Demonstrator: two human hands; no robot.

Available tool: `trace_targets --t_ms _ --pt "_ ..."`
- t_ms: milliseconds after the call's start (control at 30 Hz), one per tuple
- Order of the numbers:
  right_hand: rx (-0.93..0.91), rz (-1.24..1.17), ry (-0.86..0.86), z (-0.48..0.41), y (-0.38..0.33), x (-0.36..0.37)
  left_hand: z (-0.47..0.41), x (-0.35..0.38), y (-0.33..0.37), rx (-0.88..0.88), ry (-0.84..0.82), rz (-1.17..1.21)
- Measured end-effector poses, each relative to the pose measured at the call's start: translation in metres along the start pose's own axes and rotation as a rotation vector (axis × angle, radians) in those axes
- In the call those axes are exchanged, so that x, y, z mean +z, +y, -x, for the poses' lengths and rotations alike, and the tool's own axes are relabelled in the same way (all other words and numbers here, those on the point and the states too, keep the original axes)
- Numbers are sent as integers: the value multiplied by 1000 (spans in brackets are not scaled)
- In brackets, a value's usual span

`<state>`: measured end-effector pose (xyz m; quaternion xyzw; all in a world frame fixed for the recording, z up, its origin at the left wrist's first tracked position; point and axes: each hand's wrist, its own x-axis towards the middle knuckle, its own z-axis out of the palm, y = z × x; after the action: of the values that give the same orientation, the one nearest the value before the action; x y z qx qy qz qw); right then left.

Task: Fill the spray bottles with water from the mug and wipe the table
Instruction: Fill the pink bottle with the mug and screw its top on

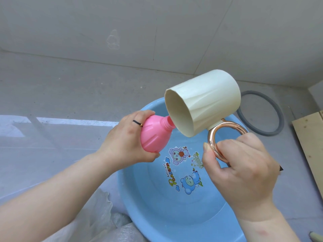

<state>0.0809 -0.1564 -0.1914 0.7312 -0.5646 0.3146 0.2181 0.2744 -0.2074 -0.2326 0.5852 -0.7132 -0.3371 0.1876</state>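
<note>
My left hand grips a pink spray bottle with no cap, tilted so its open neck points up and right. My right hand holds a cream mug by its rose-gold ring handle. The mug is tipped steeply to the left, its rim touching the bottle's neck. Both are held above a light blue basin with cartoon bears printed on its bottom. The mug's inside looks empty from here; no stream of water is visible.
A grey rubber ring lies on the grey floor beyond the basin on the right. A wooden board sits at the right edge. Sheer white fabric and crumpled clear plastic lie to the left.
</note>
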Motion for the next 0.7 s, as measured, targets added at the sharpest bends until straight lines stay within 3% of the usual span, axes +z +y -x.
trace_targets --t_ms 233,400,533,600,700 --pt "212 -100 -107 -3 -9 2 -1 1 -1 -12 11 41" --pt "761 -567 -328 0 -17 1 3 3 -2 23 -19 28" --pt "948 -789 -300 1 -27 3 7 7 -1 64 -39 -11" --pt "1013 -802 -238 4 -25 8 7 8 -2 59 -40 -9" --pt "982 -631 -230 19 -15 16 6 8 -5 37 -18 17"
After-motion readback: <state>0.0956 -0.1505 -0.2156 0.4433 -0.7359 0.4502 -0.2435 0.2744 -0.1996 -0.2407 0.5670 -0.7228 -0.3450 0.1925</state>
